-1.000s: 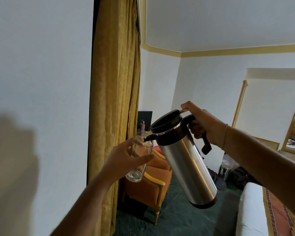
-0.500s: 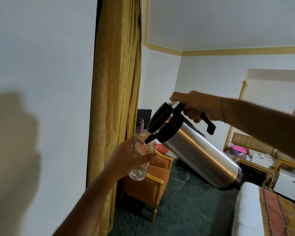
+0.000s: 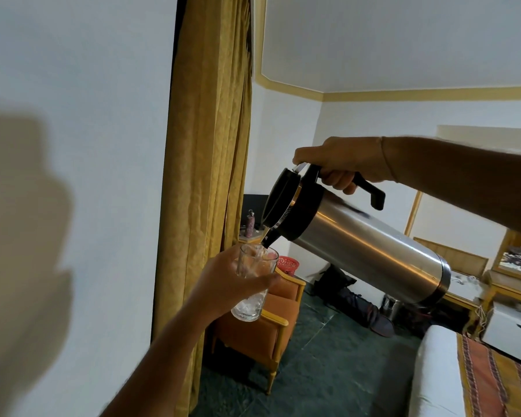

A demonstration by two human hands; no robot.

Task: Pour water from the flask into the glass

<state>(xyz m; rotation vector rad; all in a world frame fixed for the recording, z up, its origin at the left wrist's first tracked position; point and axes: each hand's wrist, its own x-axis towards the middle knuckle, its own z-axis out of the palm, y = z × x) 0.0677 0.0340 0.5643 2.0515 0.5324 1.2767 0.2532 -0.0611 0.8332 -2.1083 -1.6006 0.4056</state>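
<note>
A steel flask with a black lid and black handle is tipped steeply, its base up to the right and its spout down to the left. My right hand grips the handle from above. Water runs from the spout into a clear glass, which holds a little water at the bottom. My left hand is wrapped around the glass and holds it nearly upright in mid-air, right under the spout.
A gold curtain hangs just left of the glass beside a white wall. Below stand an orange armchair and a dark green floor. A white bed edge lies at the lower right, with low furniture along the far wall.
My right hand has risen and tipped the flask further, from near upright to steeply slanted. Water now flows into the glass. My left hand has kept the glass almost still.
</note>
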